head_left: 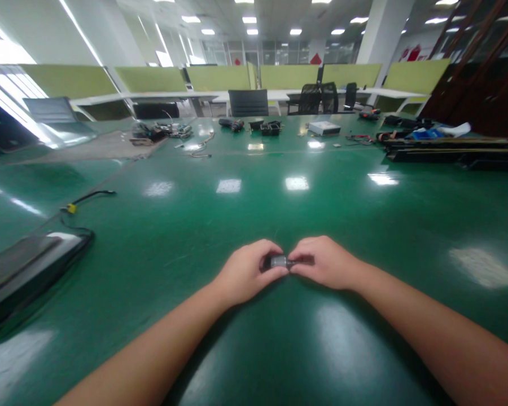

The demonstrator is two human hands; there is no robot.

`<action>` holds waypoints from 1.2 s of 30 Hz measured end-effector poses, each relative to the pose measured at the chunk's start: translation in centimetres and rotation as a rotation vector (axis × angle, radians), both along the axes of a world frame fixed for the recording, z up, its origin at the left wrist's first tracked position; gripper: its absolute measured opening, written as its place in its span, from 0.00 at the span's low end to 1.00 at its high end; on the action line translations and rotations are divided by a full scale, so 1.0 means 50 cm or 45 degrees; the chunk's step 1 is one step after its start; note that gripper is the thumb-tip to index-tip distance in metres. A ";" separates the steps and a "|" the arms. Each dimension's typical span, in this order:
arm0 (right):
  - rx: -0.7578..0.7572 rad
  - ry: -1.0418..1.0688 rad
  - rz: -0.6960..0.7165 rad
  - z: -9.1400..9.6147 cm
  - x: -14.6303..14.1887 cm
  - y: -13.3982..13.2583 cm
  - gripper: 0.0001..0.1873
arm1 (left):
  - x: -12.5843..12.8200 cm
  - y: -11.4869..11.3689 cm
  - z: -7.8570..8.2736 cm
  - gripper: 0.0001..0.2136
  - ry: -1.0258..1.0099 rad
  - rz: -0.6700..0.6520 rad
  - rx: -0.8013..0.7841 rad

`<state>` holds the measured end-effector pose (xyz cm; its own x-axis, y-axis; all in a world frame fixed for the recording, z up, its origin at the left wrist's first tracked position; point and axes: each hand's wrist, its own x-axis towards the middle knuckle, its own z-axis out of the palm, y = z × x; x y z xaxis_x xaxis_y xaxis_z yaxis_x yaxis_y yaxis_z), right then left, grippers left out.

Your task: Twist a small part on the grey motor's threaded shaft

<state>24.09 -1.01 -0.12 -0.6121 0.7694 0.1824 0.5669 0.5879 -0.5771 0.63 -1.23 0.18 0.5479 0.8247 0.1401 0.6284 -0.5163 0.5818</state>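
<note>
Between my two hands, low over the green table [195,214], is a small dark cylindrical part [278,261] with a grey middle. My left hand [250,269] curls its thumb and fingers around the part's left end. From the other side, my right hand [324,262] pinches the thin dark right end between thumb and fingers. Fingers cover both ends, so its exact kind cannot be made out.
At left lies a flat black and grey device [23,268] with a black cable [91,196]. Along the far edge are loose electronic parts [165,131], a silver box-shaped drive [324,128] and long black bars [452,152]. Office chairs [248,103] stand beyond.
</note>
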 end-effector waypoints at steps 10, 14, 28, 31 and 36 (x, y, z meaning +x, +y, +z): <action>0.078 -0.043 -0.031 -0.008 -0.012 -0.006 0.05 | 0.000 -0.004 0.006 0.12 0.037 -0.093 0.084; 0.064 -0.021 -0.026 -0.004 -0.012 -0.008 0.04 | 0.000 -0.004 0.005 0.10 0.036 -0.092 0.083; 0.067 0.062 0.005 -0.004 -0.008 -0.011 0.04 | 0.001 -0.003 0.007 0.09 0.022 -0.090 0.060; 0.063 0.059 0.004 -0.003 -0.008 -0.010 0.04 | 0.001 -0.004 0.007 0.09 0.027 -0.092 0.055; 0.068 0.033 -0.005 -0.004 -0.003 -0.009 0.03 | 0.002 -0.004 0.007 0.10 0.036 -0.072 0.046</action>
<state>23.94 -1.43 -0.33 -0.6038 0.7605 0.2389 0.5543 0.6159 -0.5598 0.73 -1.44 0.52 0.5979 0.7868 0.1533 0.6132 -0.5722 0.5446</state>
